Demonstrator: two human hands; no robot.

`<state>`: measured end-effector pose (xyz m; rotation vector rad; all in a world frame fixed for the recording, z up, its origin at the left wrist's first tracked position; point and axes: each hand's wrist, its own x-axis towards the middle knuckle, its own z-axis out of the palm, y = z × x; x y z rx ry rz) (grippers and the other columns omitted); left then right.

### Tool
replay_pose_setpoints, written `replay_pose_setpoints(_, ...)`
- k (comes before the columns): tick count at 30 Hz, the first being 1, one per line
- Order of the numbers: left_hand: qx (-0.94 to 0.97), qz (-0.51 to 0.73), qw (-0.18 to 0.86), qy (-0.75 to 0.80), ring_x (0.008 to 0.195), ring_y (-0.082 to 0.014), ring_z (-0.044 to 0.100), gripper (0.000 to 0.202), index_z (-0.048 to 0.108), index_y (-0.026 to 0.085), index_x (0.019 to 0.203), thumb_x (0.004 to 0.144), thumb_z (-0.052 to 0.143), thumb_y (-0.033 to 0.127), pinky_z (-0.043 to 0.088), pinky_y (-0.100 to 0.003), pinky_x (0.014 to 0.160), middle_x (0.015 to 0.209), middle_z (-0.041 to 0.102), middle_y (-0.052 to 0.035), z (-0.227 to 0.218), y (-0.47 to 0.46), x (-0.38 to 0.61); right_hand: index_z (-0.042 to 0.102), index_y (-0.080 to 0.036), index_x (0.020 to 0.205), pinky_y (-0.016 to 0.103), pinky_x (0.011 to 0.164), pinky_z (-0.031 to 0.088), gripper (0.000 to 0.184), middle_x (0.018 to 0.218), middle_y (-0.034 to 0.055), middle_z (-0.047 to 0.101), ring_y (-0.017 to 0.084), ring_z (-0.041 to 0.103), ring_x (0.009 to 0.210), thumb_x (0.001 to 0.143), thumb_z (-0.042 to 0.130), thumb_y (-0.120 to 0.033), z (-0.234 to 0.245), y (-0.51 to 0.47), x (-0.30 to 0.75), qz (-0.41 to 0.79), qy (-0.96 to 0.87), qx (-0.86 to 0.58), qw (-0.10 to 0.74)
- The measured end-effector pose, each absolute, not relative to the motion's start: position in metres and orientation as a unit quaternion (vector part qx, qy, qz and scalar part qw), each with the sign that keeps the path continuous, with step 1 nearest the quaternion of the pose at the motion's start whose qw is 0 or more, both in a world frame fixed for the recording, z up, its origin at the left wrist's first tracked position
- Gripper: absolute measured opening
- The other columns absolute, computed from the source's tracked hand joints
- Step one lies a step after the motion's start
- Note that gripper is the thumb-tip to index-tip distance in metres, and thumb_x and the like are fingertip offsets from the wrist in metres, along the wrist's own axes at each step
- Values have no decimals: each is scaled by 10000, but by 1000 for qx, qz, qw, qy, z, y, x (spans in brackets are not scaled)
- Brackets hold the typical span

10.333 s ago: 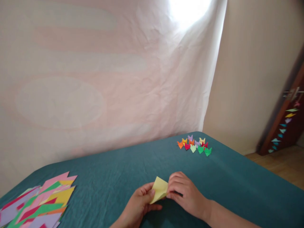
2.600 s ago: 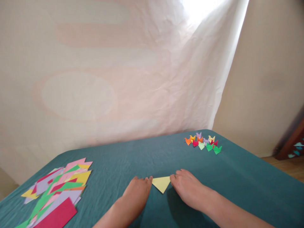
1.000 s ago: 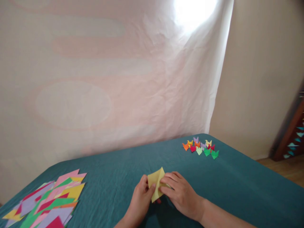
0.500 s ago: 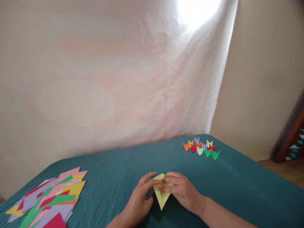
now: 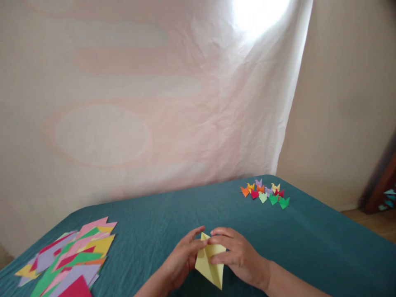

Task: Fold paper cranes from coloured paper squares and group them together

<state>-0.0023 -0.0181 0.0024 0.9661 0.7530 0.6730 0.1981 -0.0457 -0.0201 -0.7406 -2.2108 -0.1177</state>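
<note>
A pale yellow folded paper [image 5: 210, 266] lies between my two hands over the teal tablecloth [image 5: 161, 214], its long point aimed toward me. My left hand [image 5: 182, 260] pinches its upper left edge with the fingertips. My right hand [image 5: 238, 258] holds the upper right side, fingers curled across the fold near the top. Both hands meet at the paper's top corner.
A loose pile of coloured paper sheets [image 5: 68, 260] lies at the near left. Several small folded paper figures [image 5: 266, 194] in mixed colours sit at the far right of the table. A white curtain [image 5: 154, 103] hangs behind, and a wooden door [image 5: 383, 185] shows at the right.
The yellow paper has been opened into a longer, wider shape pointing toward me. Both hands kept hold of it and shifted slightly nearer to me.
</note>
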Motion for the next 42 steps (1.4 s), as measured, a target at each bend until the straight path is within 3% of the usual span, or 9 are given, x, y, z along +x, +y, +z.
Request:
replay_pose_setpoints(3,471,289,761,340,682,-145,622,495,596,133,1133,641,661,134,427,-215,616,873,684,-62,-3,-19,1,707,-299,902,341,895,471,194,1086,3,666,182,518,1117,907,545,-192,-19,-46,198,-68,-874,-302,374)
replay_pose_setpoints(8,434,309,780,329,725,-189,646,342,657,82,1016,693,682,192,453,-256,673,839,692,-115,-5,-17,-1,631,-285,1104,441,962,401,278,1180,25,634,232,474,1181,905,506,-136,-6,-52,203,-101,-883,-314,335)
replay_pose_setpoints(12,432,315,790,300,723,-187,642,360,666,75,1007,698,731,248,455,-262,689,860,686,-124,-4,-15,-3,644,-282,1047,396,978,368,199,1066,8,685,192,530,1107,924,515,-192,2,-56,198,-87,-886,-297,346)
replay_pose_setpoints(19,486,334,753,292,739,-168,613,524,631,132,1102,629,811,267,467,-255,688,916,670,-84,-9,-18,0,642,-244,916,312,812,442,105,821,-1,700,157,599,865,916,538,-225,-10,-50,195,29,-852,-323,411)
replay_pose_setpoints(24,398,305,822,270,799,-174,633,400,654,118,1055,668,751,155,474,-274,769,957,670,-103,-5,-22,0,633,-255,1007,348,856,419,186,934,12,691,174,575,933,921,498,-159,-2,-55,197,-38,-880,-300,367)
replay_pose_setpoints(30,394,315,810,299,675,-185,653,396,684,97,966,575,724,50,480,-271,678,815,701,-99,-10,-19,2,631,-240,1025,373,922,375,200,1000,11,683,191,546,987,915,495,-143,5,-59,198,-89,-899,-284,321)
replay_pose_setpoints(37,465,343,755,309,674,-145,627,322,698,97,954,651,755,190,463,-221,653,826,703,-92,-10,-22,1,628,-232,892,331,830,410,124,849,-15,688,159,569,851,898,541,-144,-6,-52,196,7,-871,-312,380)
replay_pose_setpoints(42,510,298,741,318,845,-190,619,267,712,133,948,710,707,254,487,-322,806,916,692,-84,-5,-23,3,614,-218,793,292,759,442,61,785,-2,638,161,562,822,849,634,-229,-19,-47,195,105,-807,-378,441)
